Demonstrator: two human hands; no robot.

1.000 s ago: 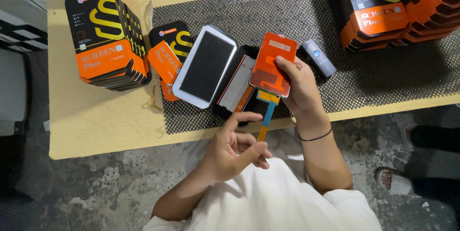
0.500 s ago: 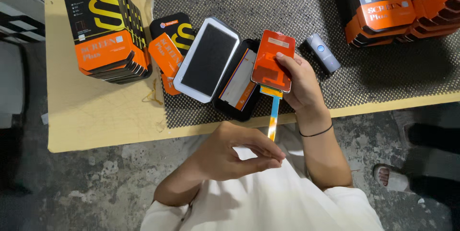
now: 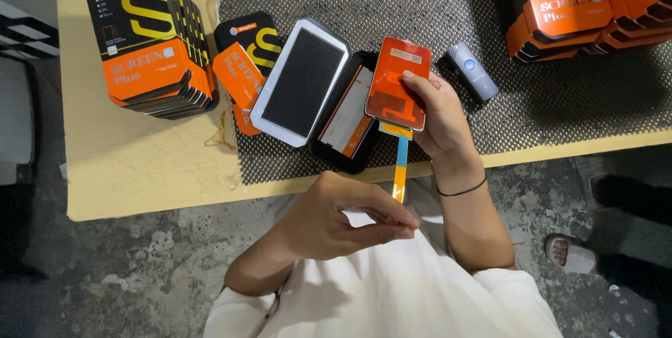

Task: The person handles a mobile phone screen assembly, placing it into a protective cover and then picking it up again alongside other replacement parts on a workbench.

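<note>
My right hand (image 3: pixel 437 117) holds an orange phone screen panel (image 3: pixel 397 82) by its right edge, tilted above the dark mesh mat (image 3: pixel 420 9). An orange and blue flex ribbon (image 3: pixel 400 166) hangs from the panel's lower end. My left hand (image 3: pixel 343 219) is below it, thumb and fingers pinched together at the ribbon's tip. Just left of the panel lie a white tray with a black foam pad (image 3: pixel 302 80) and an open black case (image 3: pixel 346 117) with an orange card inside.
A stack of black and orange boxes (image 3: pixel 150 37) stands at the left on the wooden table (image 3: pixel 140 163), a single box (image 3: pixel 245 58) beside it, more stacks (image 3: pixel 581 2) at the right. A small grey device (image 3: pixel 474 70) lies on the mat. A sandalled foot (image 3: pixel 570 252) shows at lower right.
My left hand has moved right and closed its fingers at the ribbon's end. The ribbon now hangs straighter and longer below the panel. The right hand has barely moved.
</note>
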